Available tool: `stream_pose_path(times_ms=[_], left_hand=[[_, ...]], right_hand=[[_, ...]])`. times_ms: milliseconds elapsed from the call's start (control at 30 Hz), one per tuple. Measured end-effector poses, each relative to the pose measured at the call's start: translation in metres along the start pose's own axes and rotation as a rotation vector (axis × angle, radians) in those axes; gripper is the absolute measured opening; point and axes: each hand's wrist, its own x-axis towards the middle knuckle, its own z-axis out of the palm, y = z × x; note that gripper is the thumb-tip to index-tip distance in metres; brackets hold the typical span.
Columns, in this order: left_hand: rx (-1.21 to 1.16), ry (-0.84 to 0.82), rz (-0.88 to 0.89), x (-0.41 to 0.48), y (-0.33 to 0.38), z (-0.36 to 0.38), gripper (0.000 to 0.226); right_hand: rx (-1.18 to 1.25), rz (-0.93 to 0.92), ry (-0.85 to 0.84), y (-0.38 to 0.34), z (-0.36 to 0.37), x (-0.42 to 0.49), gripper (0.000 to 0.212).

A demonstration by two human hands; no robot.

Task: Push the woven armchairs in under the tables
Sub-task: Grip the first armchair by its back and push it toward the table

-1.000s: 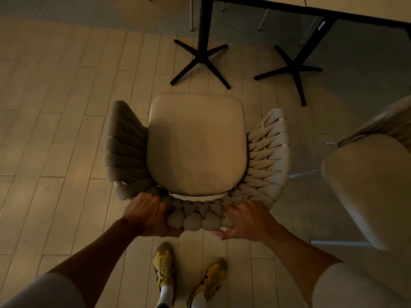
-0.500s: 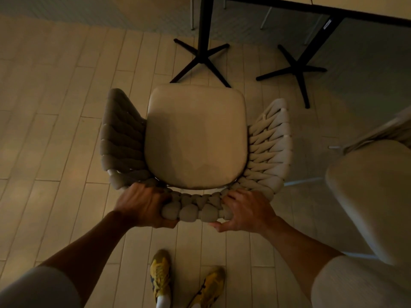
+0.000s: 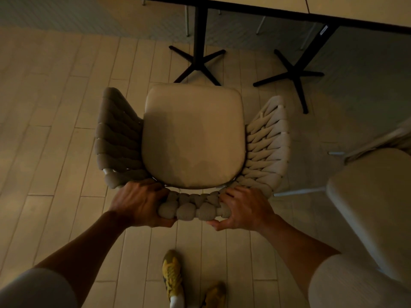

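Note:
A beige woven armchair (image 3: 193,138) with a smooth seat cushion stands on the plank floor right in front of me, seen from above. My left hand (image 3: 139,202) grips the left end of its woven top rail, and my right hand (image 3: 244,207) grips the right end. The chair's front edge touches, in the picture, the cross foot of the nearer table leg (image 3: 199,56). The pale tabletop (image 3: 333,10) with a dark edge runs across the upper right.
A second table leg with a cross foot (image 3: 295,74) stands to the right of the first. Another beige armchair (image 3: 373,201) sits close on my right. My yellow shoes (image 3: 173,276) are on the floor behind the chair. Open floor lies to the left.
The armchair has slid forward toward the table, its front edge now reaching the nearer cross foot. Both hands kept their grip and I stepped forward with it.

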Motion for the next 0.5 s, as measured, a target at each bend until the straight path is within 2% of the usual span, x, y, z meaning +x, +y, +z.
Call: stream_pose_path(times_ms=[500], left_hand=[[-0.004,0.034,0.008,0.074,-0.052,-0.018,0.086]], right_hand=[[0.014,0.012,0.023,0.043,-0.005,0.075,0.071]])
